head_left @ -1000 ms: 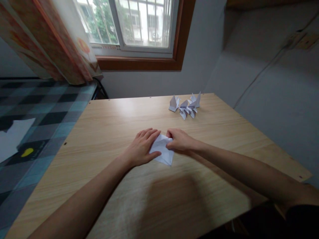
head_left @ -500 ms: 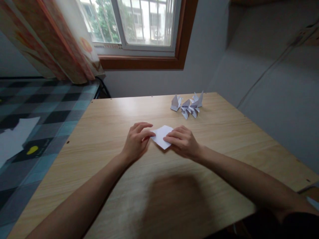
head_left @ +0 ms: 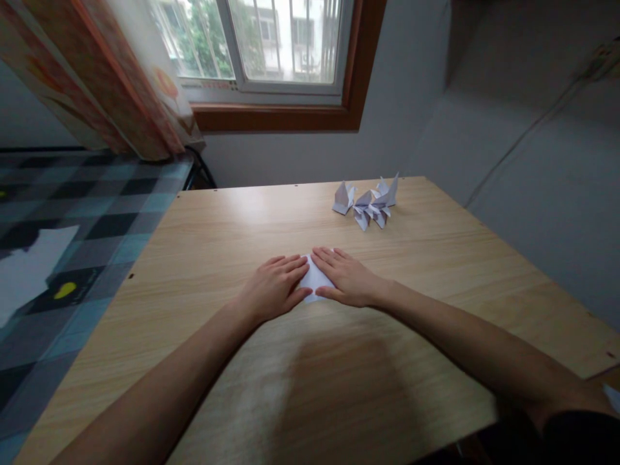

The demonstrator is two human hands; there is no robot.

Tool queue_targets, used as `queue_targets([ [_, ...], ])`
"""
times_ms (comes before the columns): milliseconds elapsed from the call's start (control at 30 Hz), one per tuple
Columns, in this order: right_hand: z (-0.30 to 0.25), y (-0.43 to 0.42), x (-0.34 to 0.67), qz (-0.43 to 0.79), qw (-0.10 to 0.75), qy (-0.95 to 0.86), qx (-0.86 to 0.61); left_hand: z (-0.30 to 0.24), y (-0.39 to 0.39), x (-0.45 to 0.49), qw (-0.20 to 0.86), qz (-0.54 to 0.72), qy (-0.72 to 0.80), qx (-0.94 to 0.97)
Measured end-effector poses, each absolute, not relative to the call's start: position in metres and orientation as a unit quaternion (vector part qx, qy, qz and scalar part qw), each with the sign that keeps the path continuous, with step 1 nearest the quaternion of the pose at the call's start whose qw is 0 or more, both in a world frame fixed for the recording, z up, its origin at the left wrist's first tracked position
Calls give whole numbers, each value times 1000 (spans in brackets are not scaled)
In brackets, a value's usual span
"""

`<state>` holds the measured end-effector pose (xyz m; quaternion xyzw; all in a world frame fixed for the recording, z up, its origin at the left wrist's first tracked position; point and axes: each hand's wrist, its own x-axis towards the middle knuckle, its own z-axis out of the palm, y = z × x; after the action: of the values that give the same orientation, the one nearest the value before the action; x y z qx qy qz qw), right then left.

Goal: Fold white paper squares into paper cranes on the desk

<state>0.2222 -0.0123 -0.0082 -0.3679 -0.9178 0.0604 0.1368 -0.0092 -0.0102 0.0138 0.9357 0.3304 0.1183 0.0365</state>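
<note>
A small folded white paper [head_left: 314, 281] lies on the wooden table [head_left: 436, 271], mostly hidden under my two hands. My left hand [head_left: 275, 289] lies flat on its left part with fingers stretched out. My right hand [head_left: 345, 279] presses flat on its right part, fingers extended and pointing left. The fingertips of both hands nearly meet above the paper. Only a narrow white wedge shows between them.
Several finished white origami figures [head_left: 368, 203] stand at the table's far side. A bed with a blue checked cover [head_left: 72, 219] and a white sheet [head_left: 24, 271] is at the left. A window and orange curtain [head_left: 116, 84] are behind; grey walls stand close at right.
The paper was pinched between curled fingers half a second ago; now both hands have flattened onto it and cover most of it. The paper looks smaller than one second ago.
</note>
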Motion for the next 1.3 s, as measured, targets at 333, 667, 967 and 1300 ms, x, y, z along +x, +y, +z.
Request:
queue_targets([
  [333,-12,-30,265,40,143,-901,-408,16,-17,-12,27,68,330,941],
  [667,-4,-37,255,-68,243,-920,-300,14,-19,-10,-14,104,293,950],
  [967,-4,-39,258,-69,210,-935,-276,17,-17,-9,-75,115,224,965],
  [1300,-7,-42,256,-61,201,-946,-247,15,-16,-10,-74,152,209,963],
])
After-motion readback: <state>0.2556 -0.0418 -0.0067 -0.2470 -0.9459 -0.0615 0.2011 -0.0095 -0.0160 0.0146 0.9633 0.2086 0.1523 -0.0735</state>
